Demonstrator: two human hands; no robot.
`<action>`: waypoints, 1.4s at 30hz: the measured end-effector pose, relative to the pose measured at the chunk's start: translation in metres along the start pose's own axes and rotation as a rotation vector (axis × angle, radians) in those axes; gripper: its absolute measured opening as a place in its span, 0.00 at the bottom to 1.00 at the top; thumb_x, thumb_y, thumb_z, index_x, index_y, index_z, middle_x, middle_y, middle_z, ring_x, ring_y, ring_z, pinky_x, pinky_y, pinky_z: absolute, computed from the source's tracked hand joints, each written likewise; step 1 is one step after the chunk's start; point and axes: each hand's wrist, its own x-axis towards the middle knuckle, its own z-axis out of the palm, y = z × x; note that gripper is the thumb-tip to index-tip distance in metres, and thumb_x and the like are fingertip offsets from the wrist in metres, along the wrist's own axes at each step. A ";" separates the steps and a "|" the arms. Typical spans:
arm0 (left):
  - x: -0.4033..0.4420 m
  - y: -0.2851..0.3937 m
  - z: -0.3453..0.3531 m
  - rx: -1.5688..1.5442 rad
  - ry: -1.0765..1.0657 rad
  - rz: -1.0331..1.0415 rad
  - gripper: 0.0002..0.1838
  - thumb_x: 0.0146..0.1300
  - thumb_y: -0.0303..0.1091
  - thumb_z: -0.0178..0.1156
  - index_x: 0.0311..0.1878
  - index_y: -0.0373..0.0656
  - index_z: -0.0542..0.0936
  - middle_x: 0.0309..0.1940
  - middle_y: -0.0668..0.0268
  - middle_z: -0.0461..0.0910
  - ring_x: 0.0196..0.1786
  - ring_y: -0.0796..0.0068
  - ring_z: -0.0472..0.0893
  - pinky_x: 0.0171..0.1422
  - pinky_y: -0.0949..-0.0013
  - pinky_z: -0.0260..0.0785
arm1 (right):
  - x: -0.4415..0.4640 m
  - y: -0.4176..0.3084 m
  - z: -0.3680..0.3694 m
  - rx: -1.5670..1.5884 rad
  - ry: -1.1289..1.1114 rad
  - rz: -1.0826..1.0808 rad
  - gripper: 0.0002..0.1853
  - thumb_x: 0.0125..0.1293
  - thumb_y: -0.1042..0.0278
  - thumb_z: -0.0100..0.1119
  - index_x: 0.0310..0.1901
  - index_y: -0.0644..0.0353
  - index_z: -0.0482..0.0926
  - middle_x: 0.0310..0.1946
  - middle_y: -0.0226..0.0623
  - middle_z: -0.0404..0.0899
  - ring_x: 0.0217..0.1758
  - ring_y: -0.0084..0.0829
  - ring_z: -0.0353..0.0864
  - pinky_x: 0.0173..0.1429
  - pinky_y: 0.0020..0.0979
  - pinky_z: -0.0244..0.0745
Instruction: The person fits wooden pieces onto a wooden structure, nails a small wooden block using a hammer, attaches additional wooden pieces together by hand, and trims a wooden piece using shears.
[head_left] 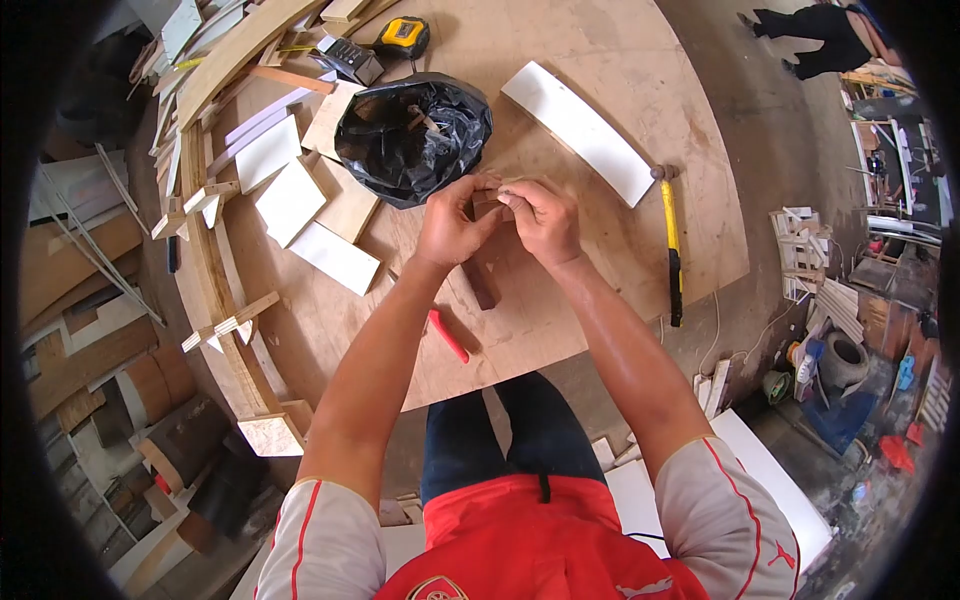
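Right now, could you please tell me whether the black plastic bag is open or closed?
Open: the black plastic bag has its mouth spread wide, and its crumpled inside shows from above.

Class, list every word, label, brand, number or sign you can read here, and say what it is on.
No word or number reads clearly.
Tape measure: label too small to read.
Box: print too small and blurred.
Shirt: crest lettering unreadable; white leaping-cat logo.
Right sleeve: red leaping-cat logo, no legible letters.
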 end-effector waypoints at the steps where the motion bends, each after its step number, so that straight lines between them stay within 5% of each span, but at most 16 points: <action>1: 0.000 -0.003 0.002 -0.031 0.023 0.035 0.19 0.60 0.21 0.69 0.56 0.34 0.84 0.47 0.55 0.90 0.49 0.73 0.90 0.54 0.67 0.81 | 0.001 -0.001 -0.001 0.009 -0.010 0.010 0.03 0.66 0.75 0.70 0.40 0.62 0.88 0.38 0.41 0.89 0.40 0.43 0.89 0.44 0.39 0.83; 10: 0.003 0.001 0.012 -0.069 0.089 -0.104 0.14 0.61 0.18 0.69 0.50 0.33 0.83 0.55 0.55 0.87 0.51 0.68 0.90 0.54 0.67 0.82 | 0.004 -0.004 -0.010 -0.004 -0.065 0.038 0.03 0.65 0.72 0.72 0.39 0.60 0.89 0.37 0.38 0.86 0.37 0.42 0.88 0.42 0.38 0.82; 16: 0.003 0.010 0.011 0.115 0.106 -0.033 0.08 0.61 0.19 0.71 0.44 0.33 0.85 0.56 0.55 0.85 0.51 0.68 0.90 0.53 0.66 0.83 | 0.003 -0.011 -0.012 -0.143 -0.067 0.010 0.02 0.65 0.70 0.71 0.38 0.57 0.88 0.37 0.36 0.84 0.36 0.43 0.87 0.39 0.41 0.81; 24: 0.001 -0.012 0.021 -0.111 0.192 0.103 0.08 0.59 0.15 0.72 0.41 0.32 0.87 0.55 0.56 0.81 0.56 0.68 0.85 0.56 0.69 0.84 | 0.001 -0.014 -0.013 -0.233 -0.082 0.011 0.03 0.67 0.66 0.70 0.37 0.54 0.88 0.37 0.34 0.84 0.35 0.43 0.86 0.37 0.42 0.80; 30: 0.001 -0.014 0.021 -0.074 0.207 0.127 0.06 0.59 0.19 0.76 0.38 0.33 0.87 0.54 0.57 0.81 0.53 0.71 0.85 0.53 0.70 0.83 | 0.002 -0.025 -0.031 -0.218 -0.033 0.047 0.10 0.66 0.60 0.73 0.45 0.52 0.88 0.40 0.37 0.84 0.40 0.44 0.86 0.42 0.44 0.80; 34: 0.001 -0.007 0.020 -0.052 0.190 0.077 0.07 0.59 0.22 0.78 0.37 0.34 0.87 0.52 0.58 0.81 0.49 0.73 0.86 0.50 0.71 0.82 | -0.019 -0.007 -0.099 -0.716 0.153 0.111 0.25 0.66 0.50 0.73 0.58 0.58 0.82 0.47 0.45 0.84 0.54 0.53 0.81 0.61 0.51 0.75; 36: 0.001 -0.006 0.019 0.001 0.190 0.063 0.07 0.59 0.23 0.78 0.36 0.34 0.87 0.51 0.58 0.81 0.48 0.73 0.86 0.49 0.72 0.82 | -0.040 0.001 -0.130 -1.096 0.206 0.410 0.30 0.66 0.46 0.73 0.61 0.60 0.79 0.49 0.47 0.83 0.55 0.53 0.81 0.62 0.53 0.74; 42: 0.001 -0.009 0.022 -0.036 0.199 0.097 0.08 0.59 0.23 0.78 0.36 0.34 0.87 0.51 0.58 0.81 0.47 0.73 0.86 0.47 0.72 0.82 | -0.091 0.053 -0.171 -1.058 0.099 0.652 0.21 0.77 0.52 0.61 0.58 0.63 0.78 0.52 0.52 0.82 0.56 0.56 0.80 0.59 0.52 0.74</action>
